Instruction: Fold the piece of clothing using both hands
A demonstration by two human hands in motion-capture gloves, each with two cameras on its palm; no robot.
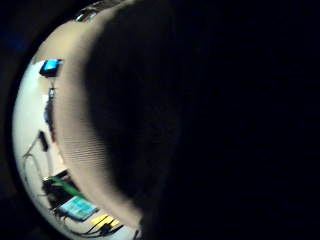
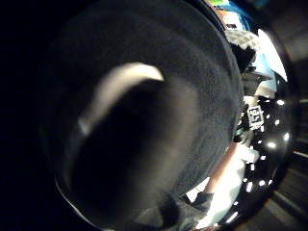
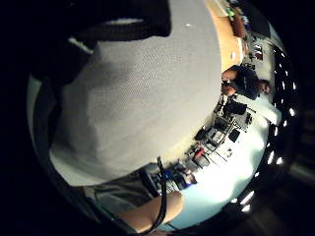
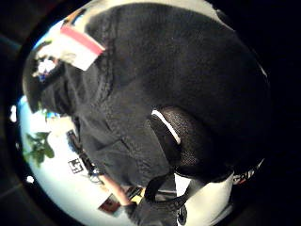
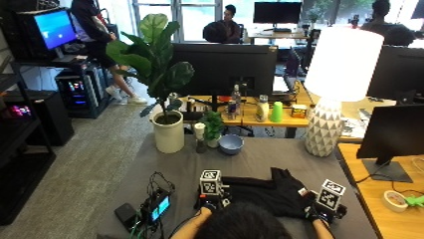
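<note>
A black fleece garment (image 5: pixel 265 191) lies bunched on the grey table (image 5: pixel 265 154) just in front of me. My left hand (image 5: pixel 209 202) is at its left edge and my right hand (image 5: pixel 317 209) at its right edge. In the right thumb side view the fleece (image 4: pixel 164 61), with a red and white label (image 4: pixel 80 44), fills the picture, and my thumb (image 4: pixel 188 146) curls against it. Dark cloth (image 2: pixel 202 72) also fills the left thumb side view and covers most of the left little finger side view (image 1: pixel 150 100). Both hands seem to grip the garment.
Along the table's far side stand a big potted plant (image 5: pixel 165 129), a small plant (image 5: pixel 212 127), a blue bowl (image 5: pixel 230 144) and a white lamp (image 5: pixel 328 124). A small device with a lit screen (image 5: pixel 158 206) and cables lies at my left. A monitor (image 5: pixel 394 134) stands at the right.
</note>
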